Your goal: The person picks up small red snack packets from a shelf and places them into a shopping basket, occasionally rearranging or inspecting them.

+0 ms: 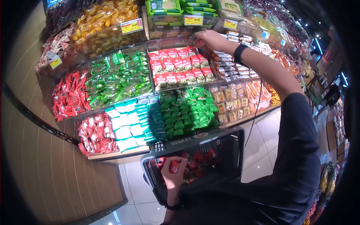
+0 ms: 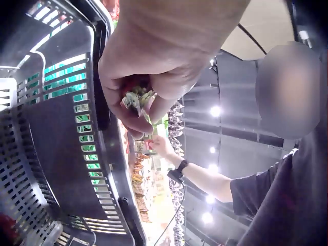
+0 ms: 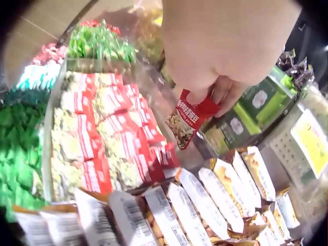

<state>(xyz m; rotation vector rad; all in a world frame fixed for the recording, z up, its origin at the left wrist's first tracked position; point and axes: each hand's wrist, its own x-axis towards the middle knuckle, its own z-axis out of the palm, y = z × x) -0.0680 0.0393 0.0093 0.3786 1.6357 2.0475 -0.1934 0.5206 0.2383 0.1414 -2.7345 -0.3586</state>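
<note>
My right hand [image 1: 209, 39] is stretched out over the far right corner of a clear bin [image 1: 184, 87]. Its fingers pinch a red snack packet [image 3: 192, 117] by the top; the right wrist view shows a see-through lower part with pale green pieces. Below it in that bin lie rows of matching red packets [image 1: 169, 64]. Down at the shopping basket [image 1: 240, 150], my left hand [image 1: 173, 179] is curled round another small red snack packet [image 1: 174, 167]. The left wrist view shows that packet's clear end [image 2: 137, 101] between thumb and fingers. Several red packets [image 1: 197, 163] lie inside the basket.
Green packets [image 1: 191, 110] and teal packets [image 1: 129, 123] fill the near row of the shelf. White-and-brown packets [image 3: 189, 210] stand close by the right hand. Price tags [image 1: 194, 20] hang on the upper bins. A thin cable [image 1: 256, 112] runs down from the right wrist.
</note>
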